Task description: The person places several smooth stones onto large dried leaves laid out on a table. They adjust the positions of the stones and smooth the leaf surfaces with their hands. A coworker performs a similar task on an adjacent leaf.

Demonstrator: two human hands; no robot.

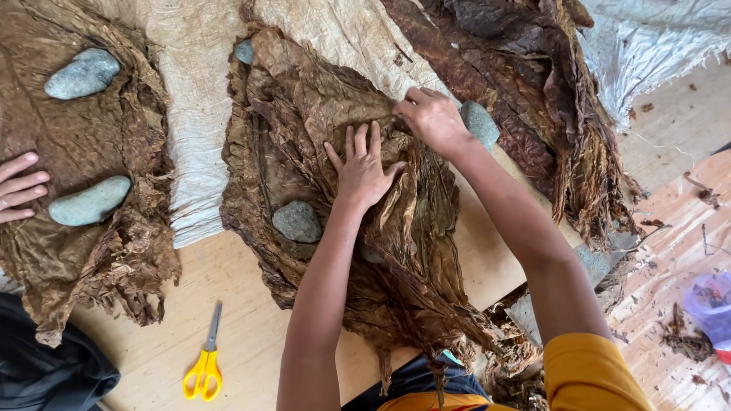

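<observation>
A pile of dried brown tobacco leaves (304, 114) lies spread in the middle of a wooden board (244, 304). My left hand (362, 169) presses flat on the top leaf, fingers apart. My right hand (430, 118) pinches the leaf's edge at the pile's upper right, next to a grey stone (481, 123). Another grey stone (297, 221) rests on the pile's lower left, and a small one (244, 51) sits at its top edge.
Another leaf pile (99, 243) at the left carries two grey stones (82, 73) (90, 201); another person's hand (19, 186) touches it. Yellow-handled scissors (205, 365) lie on the board. Darker leaves (525, 84) heap at the upper right. Pale cloth (190, 76) lies underneath.
</observation>
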